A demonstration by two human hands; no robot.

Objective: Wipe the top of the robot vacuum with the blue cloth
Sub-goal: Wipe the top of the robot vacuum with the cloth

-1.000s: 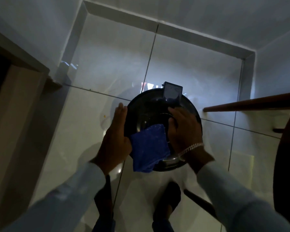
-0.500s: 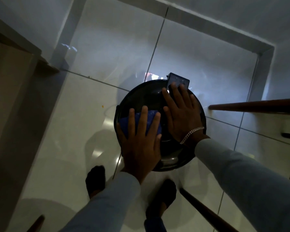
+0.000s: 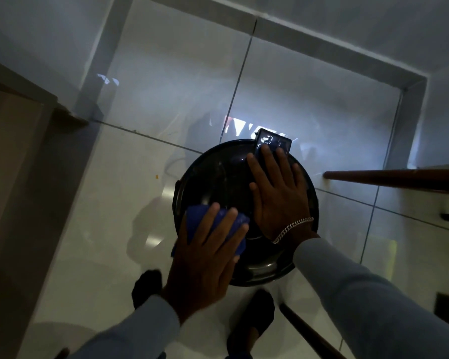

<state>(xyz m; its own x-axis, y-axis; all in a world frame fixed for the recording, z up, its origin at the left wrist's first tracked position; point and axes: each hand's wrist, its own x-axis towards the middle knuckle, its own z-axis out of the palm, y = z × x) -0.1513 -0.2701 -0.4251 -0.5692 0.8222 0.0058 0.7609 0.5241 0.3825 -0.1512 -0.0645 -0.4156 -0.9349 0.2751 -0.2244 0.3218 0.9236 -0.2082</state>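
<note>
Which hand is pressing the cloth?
The left hand, flat on the blue cloth; the right hand, with the bracelet, rests bare on the vacuum.

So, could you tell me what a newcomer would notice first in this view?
A round glossy black robot vacuum sits mid-frame on pale shiny floor tiles. The left hand presses a blue cloth flat on its near-left edge, while the right hand, wearing a silver bracelet, steadies the top.

Left hand (image 3: 205, 255) lying flat, pressing the blue cloth (image 3: 213, 229) onto the robot vacuum (image 3: 218, 177); right hand (image 3: 278, 195) resting spread on its top.
</note>
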